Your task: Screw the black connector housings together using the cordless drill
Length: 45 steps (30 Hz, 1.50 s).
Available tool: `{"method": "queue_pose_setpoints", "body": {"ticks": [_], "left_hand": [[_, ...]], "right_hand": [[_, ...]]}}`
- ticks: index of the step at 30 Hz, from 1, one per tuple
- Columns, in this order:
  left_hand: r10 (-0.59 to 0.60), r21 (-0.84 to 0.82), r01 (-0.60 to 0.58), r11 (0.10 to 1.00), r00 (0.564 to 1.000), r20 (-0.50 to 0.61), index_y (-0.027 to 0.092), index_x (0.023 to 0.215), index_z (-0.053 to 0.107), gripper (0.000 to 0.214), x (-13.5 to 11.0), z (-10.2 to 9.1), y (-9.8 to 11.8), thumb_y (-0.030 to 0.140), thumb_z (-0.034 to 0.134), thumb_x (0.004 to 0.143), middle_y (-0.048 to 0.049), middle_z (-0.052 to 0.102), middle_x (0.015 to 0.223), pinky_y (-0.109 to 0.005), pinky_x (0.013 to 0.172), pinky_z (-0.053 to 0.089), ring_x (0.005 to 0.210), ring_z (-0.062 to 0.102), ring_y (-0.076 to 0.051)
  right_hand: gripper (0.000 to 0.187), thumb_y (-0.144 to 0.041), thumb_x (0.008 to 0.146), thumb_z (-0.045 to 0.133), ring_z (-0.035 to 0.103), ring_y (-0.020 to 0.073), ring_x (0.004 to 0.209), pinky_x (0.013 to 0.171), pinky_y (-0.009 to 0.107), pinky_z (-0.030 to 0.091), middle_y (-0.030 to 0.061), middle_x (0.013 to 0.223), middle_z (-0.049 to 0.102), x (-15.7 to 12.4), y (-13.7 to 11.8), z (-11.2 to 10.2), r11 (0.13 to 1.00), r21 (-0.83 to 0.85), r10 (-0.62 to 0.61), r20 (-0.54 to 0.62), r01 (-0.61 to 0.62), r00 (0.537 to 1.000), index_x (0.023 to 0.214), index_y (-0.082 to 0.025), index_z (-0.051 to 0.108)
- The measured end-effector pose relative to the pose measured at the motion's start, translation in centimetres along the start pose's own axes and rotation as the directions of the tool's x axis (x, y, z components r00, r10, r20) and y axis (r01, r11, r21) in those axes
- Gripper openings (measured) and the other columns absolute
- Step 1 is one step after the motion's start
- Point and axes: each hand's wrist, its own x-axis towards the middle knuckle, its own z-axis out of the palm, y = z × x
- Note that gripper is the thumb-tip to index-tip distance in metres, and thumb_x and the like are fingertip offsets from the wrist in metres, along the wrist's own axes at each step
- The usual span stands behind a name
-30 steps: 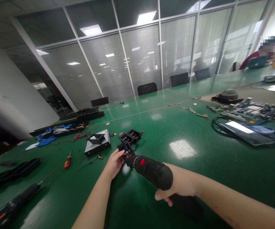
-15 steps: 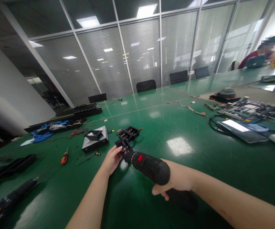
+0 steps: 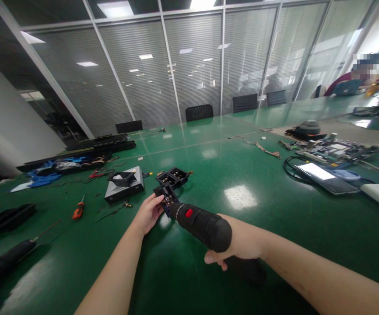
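Observation:
My right hand (image 3: 232,243) is wrapped round the grip of a black cordless screwdriver (image 3: 204,225) with a red button on its body. Its front end points at a small black housing with brass-coloured parts (image 3: 169,197); the bit itself is hidden. My left hand (image 3: 149,212) grips that housing by its left edge, thumb on top. Just behind it, touching or nearly so, lies a pair of similar black frames (image 3: 173,176) with brass-coloured pieces inside.
To the left are a grey box (image 3: 124,188) with a black part on top, an orange screwdriver (image 3: 78,211) and another black power screwdriver (image 3: 8,262). A phone (image 3: 327,177) and circuit boards (image 3: 337,148) lie on the right. A person (image 3: 347,85) sits far right.
The whole view has shifted slightly, so things appear a little further left and higher. Both hands keep their hold, with the screwdriver still at the housing.

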Motion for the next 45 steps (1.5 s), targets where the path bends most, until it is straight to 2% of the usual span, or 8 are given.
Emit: {"method": "queue_pose_setpoints", "body": {"ticks": [7, 19, 27, 45], "left_hand": [[-0.003, -0.013, 0.003, 1.0, 1.0, 0.012, 0.013, 0.104, 0.08, 0.033, 0.1, -0.1, -0.1, 0.025, 0.091, 0.075, -0.0104, 0.082, 0.096, -0.032, 0.084, 0.058, 0.085, 0.075, -0.022], [-0.031, -0.025, 0.032, 0.999, 0.999, 0.024, 0.012, 0.107, 0.08, 0.035, 0.2, -0.7, -0.2, 0.021, 0.088, 0.074, -0.0117, 0.083, 0.098, -0.032, 0.082, 0.059, 0.086, 0.077, -0.023], [-0.007, -0.003, 0.008, 1.0, 1.0, 0.027, 0.013, 0.106, 0.079, 0.036, 0.5, -1.0, -0.5, 0.023, 0.089, 0.073, -0.0114, 0.083, 0.097, -0.033, 0.083, 0.06, 0.087, 0.078, -0.024], [-0.011, -0.003, 0.011, 1.0, 1.0, 0.022, 0.014, 0.107, 0.079, 0.036, 0.3, -0.8, -0.3, 0.022, 0.089, 0.074, -0.0111, 0.083, 0.099, -0.032, 0.083, 0.059, 0.088, 0.078, -0.024]], "right_hand": [[0.034, -0.032, 0.072, 0.094, 0.064, 0.0122, 0.054, 0.052, 0.021, 0.052, 0.0007, 0.064, 0.068, -0.1, 0.0, 0.0, 1.0, -0.01, -0.013, -0.003, 0.013, 1.0, 0.074, -0.014, 0.064], [0.035, -0.034, 0.073, 0.093, 0.065, 0.0126, 0.056, 0.055, 0.023, 0.054, -0.0013, 0.063, 0.067, -0.2, -0.1, 0.1, 0.999, -0.038, -0.005, 0.011, 0.005, 1.0, 0.08, -0.015, 0.064], [0.032, -0.029, 0.074, 0.09, 0.063, 0.0124, 0.054, 0.054, 0.023, 0.05, -0.002, 0.06, 0.064, -0.1, -0.7, 0.6, 0.993, -0.115, 0.009, 0.005, -0.009, 1.0, 0.068, -0.016, 0.061], [0.033, -0.032, 0.073, 0.091, 0.064, 0.0127, 0.054, 0.055, 0.023, 0.052, -0.0003, 0.063, 0.067, 0.0, -0.4, 0.4, 0.995, -0.099, -0.007, 0.011, 0.008, 1.0, 0.068, -0.015, 0.063]]}}
